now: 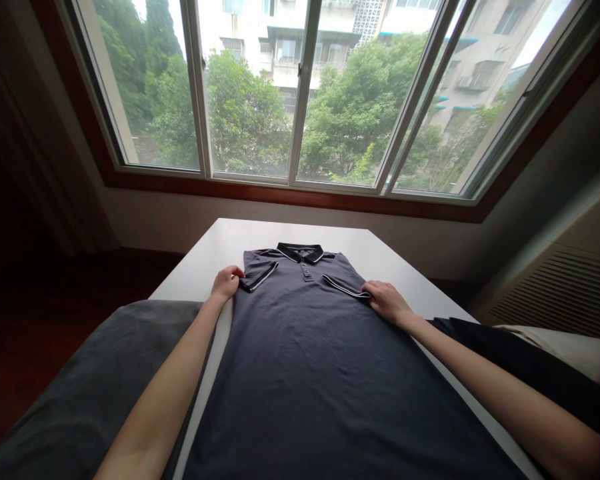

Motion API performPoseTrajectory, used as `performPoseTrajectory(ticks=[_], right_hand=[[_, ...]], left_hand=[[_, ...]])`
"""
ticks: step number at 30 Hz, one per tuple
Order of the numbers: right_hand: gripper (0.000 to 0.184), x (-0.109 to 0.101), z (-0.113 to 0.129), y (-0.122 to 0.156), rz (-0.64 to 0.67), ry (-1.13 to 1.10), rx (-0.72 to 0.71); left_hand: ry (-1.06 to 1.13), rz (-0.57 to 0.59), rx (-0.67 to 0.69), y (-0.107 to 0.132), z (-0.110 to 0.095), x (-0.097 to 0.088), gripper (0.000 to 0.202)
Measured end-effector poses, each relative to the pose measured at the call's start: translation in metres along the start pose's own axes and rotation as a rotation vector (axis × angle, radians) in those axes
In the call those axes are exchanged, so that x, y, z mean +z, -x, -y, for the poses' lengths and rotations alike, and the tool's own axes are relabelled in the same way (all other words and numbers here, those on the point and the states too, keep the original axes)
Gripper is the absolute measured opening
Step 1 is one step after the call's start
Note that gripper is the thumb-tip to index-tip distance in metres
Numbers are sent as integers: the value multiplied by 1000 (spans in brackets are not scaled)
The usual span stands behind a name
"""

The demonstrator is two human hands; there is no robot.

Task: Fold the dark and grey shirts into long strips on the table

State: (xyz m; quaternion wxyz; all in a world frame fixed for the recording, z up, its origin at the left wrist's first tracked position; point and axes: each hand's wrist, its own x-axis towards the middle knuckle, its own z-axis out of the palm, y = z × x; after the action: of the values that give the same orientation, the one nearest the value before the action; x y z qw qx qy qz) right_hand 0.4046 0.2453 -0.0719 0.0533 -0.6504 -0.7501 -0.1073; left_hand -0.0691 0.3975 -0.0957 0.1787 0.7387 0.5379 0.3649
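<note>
Head camera looks down at a dark blue polo shirt (310, 360) lying flat and face up on a white table (215, 250). Its long way runs straight away from the person, with the collar (301, 253) at the far end, near the window (300, 93), and the bottom close to the body.

Both sleeves are folded in over the chest. The left hand (225, 283) sits at the left edge of the shirt, just by the left sleeve cuff (260, 275). Its fingers are curled and seem to pinch the cloth there, but the grip is partly hidden. The right hand (387, 300) lies flat and open on the right side, touching the end of the right sleeve cuff (344, 286). Both hands are about as far up the shirt as each other, one on each side, so neither is nearer.

A grey cloth (90, 387) lies on the left side, under the left arm. Another dark cloth (510, 363) lies by the right arm, with something pale (580, 353) beyond it.

Past the window are green trees and pale buildings. A slatted unit (560, 287) stands against the wall at the right.
</note>
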Motion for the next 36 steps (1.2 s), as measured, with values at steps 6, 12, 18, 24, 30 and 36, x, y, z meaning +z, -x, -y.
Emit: performPoseTrajectory(ticks=[6, 12, 18, 24, 30, 36], right_hand=[[36, 1, 6, -5, 46, 10, 68], [51, -8, 18, -18, 113, 22, 135], [50, -20, 55, -53, 83, -37, 99], [29, -24, 120, -113, 86, -254, 23], [23, -9, 182, -202, 121, -410, 48], [21, 5, 242, -286, 165, -449, 107]], left_hand=[[-74, -17, -87, 1, 0, -3, 27], [-126, -57, -192, 4, -3, -8, 25], [-148, -12, -237, 6, -10, -9, 19], [-143, 140, -157, 7, -14, -15, 17], [-53, 314, -93, 1, -5, -34, 29], [-58, 283, -95, 6, -4, -45, 21]])
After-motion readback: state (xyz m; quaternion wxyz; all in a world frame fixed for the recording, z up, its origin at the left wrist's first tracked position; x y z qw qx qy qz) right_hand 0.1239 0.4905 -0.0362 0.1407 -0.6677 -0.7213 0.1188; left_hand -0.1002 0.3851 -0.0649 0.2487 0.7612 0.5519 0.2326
